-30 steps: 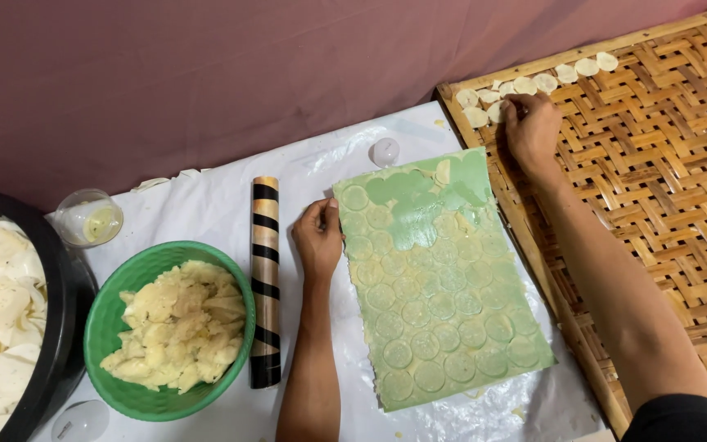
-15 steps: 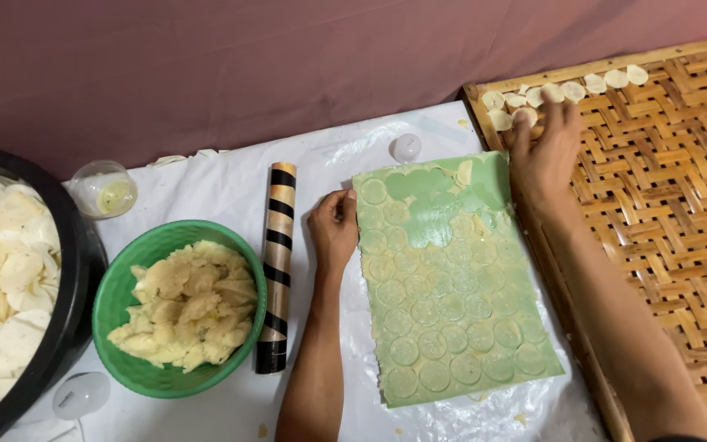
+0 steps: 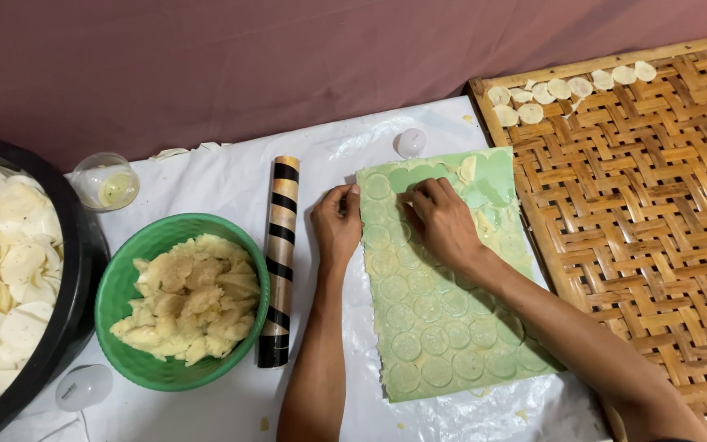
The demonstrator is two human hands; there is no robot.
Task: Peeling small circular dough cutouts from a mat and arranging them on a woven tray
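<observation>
Soft, even light — sharp focus, faint shadows.

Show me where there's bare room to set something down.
Most of the woven bamboo tray is bare below the row of cut rounds. White sheet lies free between the small cup and rolling pin. Crowded: green mat, under both hands.

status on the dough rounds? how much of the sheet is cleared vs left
Done: a short row of lifted rounds lies at the far edge of the woven tray, and the green sheet shows bare patches near its top. In hand: the right hand picks at a top round; the left hand pins the sheet's edge. Left: most cut circles remain on the sheet.
</observation>
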